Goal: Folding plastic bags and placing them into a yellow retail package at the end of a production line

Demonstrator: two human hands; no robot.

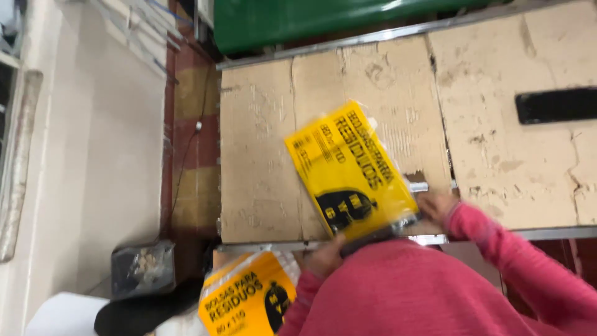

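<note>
A cardboard-covered table (267,155) is lying beyond the fingers. The yellow packet (349,171) is resting tilted on it, both hands grasping its near edge: left hand (324,255), right hand (436,205). Another yellow packet (249,302) is sitting below the left fingers.

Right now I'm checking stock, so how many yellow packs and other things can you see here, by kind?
Flat yellow plastic packs with black print: 2, one held in both hands, one lower down beside the pink sleeve
Worn brown cardboard sheets covering the table: 2
Black flat bar lying on the cardboard: 1
Green bin at the top: 1
Total: 6
</note>
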